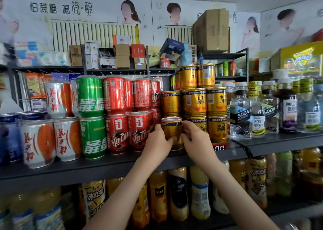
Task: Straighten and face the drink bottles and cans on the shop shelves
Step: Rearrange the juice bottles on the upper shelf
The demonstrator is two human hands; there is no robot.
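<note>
The gold can [171,130] stood upright, long axis vertical, at the near edge of the dark shelf [122,161]. Red cans [138,133] stood to its left and stacked gold cans [216,128] to its right. The left hand [158,142] and right hand [195,138] gripped its sides with curled fingers, and its plain gold face pointed near.

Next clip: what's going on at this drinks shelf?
A person is working the middle shelf with both hands. The left hand and right hand grip a gold can from either side near the shelf's front, between the red cans and the stacked gold cans. The side facing out looks mostly plain, so it does not seem faced yet.
</note>
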